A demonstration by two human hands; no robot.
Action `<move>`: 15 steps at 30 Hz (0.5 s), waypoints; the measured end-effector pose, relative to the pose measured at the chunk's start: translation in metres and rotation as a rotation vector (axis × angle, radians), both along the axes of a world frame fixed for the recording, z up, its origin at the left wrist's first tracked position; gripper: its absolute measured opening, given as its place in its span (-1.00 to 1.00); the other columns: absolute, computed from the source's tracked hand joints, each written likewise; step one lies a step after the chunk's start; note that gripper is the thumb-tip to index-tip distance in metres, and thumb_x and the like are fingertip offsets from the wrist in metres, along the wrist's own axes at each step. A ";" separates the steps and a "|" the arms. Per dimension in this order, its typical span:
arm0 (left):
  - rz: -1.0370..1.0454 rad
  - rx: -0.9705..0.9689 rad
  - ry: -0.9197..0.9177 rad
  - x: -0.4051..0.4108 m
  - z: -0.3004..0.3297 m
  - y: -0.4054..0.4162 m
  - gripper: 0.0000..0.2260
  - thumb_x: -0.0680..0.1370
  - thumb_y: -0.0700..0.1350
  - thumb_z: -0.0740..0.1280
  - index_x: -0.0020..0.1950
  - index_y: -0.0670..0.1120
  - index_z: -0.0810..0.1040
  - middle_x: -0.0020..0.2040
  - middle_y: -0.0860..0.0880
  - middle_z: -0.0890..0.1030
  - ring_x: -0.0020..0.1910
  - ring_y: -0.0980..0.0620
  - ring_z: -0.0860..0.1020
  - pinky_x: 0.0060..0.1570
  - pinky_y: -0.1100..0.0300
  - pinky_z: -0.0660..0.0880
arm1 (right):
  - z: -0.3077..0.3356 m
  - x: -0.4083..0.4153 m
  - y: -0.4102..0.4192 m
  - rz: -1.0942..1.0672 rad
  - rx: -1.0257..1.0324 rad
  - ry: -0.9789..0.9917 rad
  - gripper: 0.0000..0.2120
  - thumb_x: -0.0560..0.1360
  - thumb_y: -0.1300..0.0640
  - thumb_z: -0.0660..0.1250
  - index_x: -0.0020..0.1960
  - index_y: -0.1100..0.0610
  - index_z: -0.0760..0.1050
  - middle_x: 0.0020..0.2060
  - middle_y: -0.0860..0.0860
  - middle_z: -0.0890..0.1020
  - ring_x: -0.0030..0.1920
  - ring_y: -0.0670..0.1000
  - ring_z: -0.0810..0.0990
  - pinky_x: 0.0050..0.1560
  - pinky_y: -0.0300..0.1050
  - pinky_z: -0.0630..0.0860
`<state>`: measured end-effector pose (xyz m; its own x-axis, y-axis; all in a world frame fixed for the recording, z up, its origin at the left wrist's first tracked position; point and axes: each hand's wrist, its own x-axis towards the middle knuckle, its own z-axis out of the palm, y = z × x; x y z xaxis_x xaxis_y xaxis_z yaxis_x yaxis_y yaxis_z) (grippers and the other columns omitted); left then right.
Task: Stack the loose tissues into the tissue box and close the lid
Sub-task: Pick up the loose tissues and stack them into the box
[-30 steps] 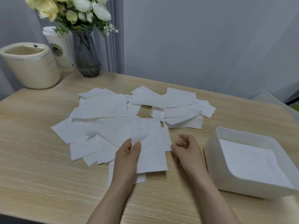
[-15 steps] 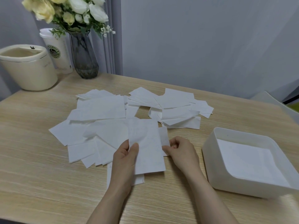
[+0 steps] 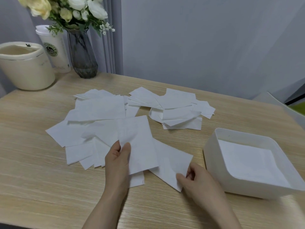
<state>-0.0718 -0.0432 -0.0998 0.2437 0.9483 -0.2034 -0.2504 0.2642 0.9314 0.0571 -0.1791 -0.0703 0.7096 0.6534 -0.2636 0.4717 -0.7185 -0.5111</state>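
Your left hand (image 3: 118,160) sits low in the centre of the frame, thumb on top and fingers beneath, pinching the left edge of one square tissue (image 3: 137,144) and holding it above the pile. Your right hand (image 3: 196,180) is lower and to the right, with thumb and curled fingers pinching the near corner of a second tissue (image 3: 171,164). That sheet lies tilted, its upper left part tucked under the first tissue, its lower corner close to the table's near side.

The loose tissues (image 3: 99,116) are spread across the centre of the wooden table (image 3: 33,187) in two overlapping groups: a wider fan at centre left, and a smaller heap (image 3: 179,113) at upper centre right. One further sheet (image 3: 137,180) lies flat beneath your left hand's tissue, showing only its lower edge.

The tissue box (image 3: 212,156) stands at the right of the frame, just beside your right hand and apart from it. It is a white open tray with rounded corners. Tissues (image 3: 247,161) already lie flat inside it, well below the rim. The box is uncovered.

At the upper left of the frame stand a cream round container (image 3: 26,70), a white takeaway cup (image 3: 54,50) with a green emblem, and a dark glass vase (image 3: 83,55) holding white and pale yellow flowers (image 3: 69,9). A grey wall fills the background.
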 end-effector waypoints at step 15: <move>-0.038 0.014 0.045 0.000 0.001 -0.001 -0.76 0.63 -0.25 0.21 0.02 -0.02 0.64 -0.08 0.05 0.72 -0.09 0.08 0.66 -0.03 0.09 0.54 | 0.000 0.009 0.045 0.113 0.006 -0.195 -0.62 0.49 -0.07 0.32 0.22 0.02 0.32 0.16 -0.05 0.37 0.07 0.02 0.52 -0.08 -0.12 0.39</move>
<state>-0.0718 -0.0444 -0.0990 0.2705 0.9413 -0.2019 -0.1985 0.2597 0.9451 0.0663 -0.1338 -0.0701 0.6691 0.7326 -0.1249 0.6391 -0.6529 -0.4065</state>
